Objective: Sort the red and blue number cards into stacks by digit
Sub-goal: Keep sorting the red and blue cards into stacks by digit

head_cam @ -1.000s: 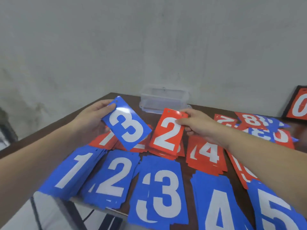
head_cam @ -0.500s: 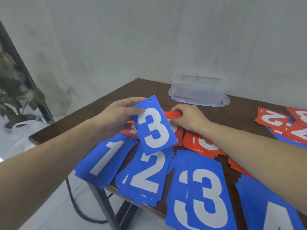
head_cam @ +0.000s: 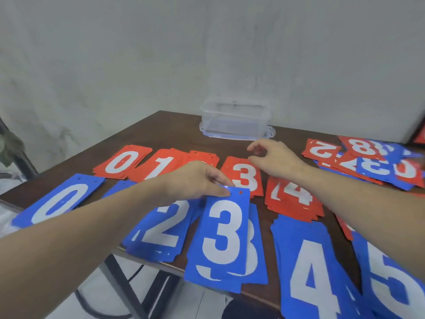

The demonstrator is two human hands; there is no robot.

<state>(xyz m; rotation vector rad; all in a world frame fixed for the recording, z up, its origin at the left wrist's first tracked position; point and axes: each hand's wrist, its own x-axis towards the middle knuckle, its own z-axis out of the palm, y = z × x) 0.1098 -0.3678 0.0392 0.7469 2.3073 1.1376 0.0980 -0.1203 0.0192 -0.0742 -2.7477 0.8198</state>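
1. Your left forearm hides most of the blue 1 stack (head_cam: 119, 187), and your left hand (head_cam: 195, 180) covers the digit of the red stack (head_cam: 202, 157) between the red 1 stack (head_cam: 161, 166) and the red 3 stack (head_cam: 243, 176); I cannot read that digit.
2. The blue 5 stack (head_cam: 391, 279) is cut by the frame edge, to the right of the blue 3 stack (head_cam: 253, 254).
3. Your left hand pinches the top edge of the blue 3 card (head_cam: 226, 231), which lies on the blue 3 stack, a little crooked.
4. Your right hand (head_cam: 273, 160) hovers behind the blue 3 stack, above the red 3 stack, fingers loosely curled, holding nothing.
5. White digits can be read: red 0 (head_cam: 122, 162), red 4 (head_cam: 292, 196), blue 0 (head_cam: 57, 201), blue 2 (head_cam: 161, 229), blue 4 (head_cam: 310, 272).
6. The unsorted pile (head_cam: 377, 162), far right of the blue 3 stack, shows 2, 8, 3 upside down.
7. The cards are flat, glossy rectangles with a small punched hole at the top.
8. A clear plastic box (head_cam: 234, 118) stands on the dark wooden table (head_cam: 174, 127), behind the red stacks.
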